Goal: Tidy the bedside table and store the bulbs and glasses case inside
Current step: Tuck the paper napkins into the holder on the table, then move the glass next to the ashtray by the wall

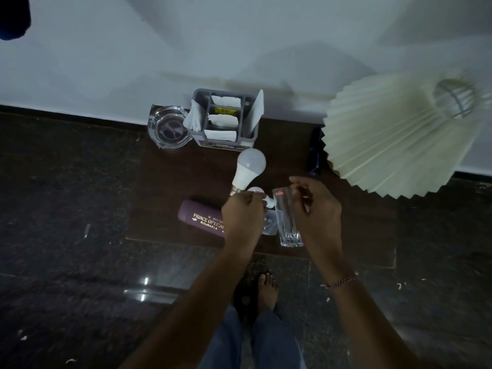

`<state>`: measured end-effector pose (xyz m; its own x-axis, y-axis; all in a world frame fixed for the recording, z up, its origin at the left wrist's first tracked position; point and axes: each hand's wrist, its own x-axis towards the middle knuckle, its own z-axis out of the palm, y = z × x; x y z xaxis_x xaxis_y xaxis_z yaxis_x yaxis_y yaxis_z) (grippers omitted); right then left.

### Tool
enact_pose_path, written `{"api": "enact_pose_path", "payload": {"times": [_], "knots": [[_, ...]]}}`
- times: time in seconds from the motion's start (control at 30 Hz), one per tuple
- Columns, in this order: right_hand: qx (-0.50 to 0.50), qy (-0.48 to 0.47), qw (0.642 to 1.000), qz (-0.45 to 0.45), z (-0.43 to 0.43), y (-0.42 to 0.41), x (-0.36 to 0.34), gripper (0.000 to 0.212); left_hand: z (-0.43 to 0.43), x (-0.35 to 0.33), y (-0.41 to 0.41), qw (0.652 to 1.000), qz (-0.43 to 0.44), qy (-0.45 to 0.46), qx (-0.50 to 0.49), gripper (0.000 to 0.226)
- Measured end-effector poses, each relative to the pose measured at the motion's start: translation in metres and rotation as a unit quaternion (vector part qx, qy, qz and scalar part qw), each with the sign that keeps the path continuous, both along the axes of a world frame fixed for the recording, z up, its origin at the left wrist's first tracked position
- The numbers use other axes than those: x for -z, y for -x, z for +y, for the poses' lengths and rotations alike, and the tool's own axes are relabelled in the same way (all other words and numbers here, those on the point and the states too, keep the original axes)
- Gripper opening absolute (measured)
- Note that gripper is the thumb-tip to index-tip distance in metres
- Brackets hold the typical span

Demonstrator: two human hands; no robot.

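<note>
Gold capitals are running along the purple glasses case (202,218) lying on the table (170,187), reading "PRINCE OPTICA", with the rest of the word disappearing under the left hand (243,209). Below it, smaller gold letters are spelling "ROURKELA", and a small gold emblem beside them is showing too faintly to read. A red sticker near the rim of the clear glass (286,222) is showing the brand "cello" in white. A yellow label inside the grey organiser (226,118) and a dark strip on its front are carrying print too blurred to read.
</note>
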<state>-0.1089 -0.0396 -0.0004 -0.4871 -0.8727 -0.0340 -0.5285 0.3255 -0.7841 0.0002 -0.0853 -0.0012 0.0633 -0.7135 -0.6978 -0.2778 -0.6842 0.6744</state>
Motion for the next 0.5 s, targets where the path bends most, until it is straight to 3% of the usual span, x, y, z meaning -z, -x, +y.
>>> {"api": "enact_pose_path", "payload": {"times": [0.13, 0.37, 0.5], "knots": [[0.054, -0.029, 0.998, 0.005, 0.025, 0.019, 0.017, 0.022, 0.016, 0.014, 0.018, 0.999, -0.010, -0.044, 0.024, 0.030], [0.087, -0.133, 0.985, -0.068, 0.042, 0.036, 0.041, 0.026, 0.031, 0.021, 0.037, 0.994, -0.064, -0.054, 0.065, 0.033], [0.075, -0.193, 0.971, -0.122, 0.041, 0.036, 0.050, 0.029, 0.027, 0.024, 0.042, 0.992, -0.053, -0.107, 0.028, 0.032]]}}
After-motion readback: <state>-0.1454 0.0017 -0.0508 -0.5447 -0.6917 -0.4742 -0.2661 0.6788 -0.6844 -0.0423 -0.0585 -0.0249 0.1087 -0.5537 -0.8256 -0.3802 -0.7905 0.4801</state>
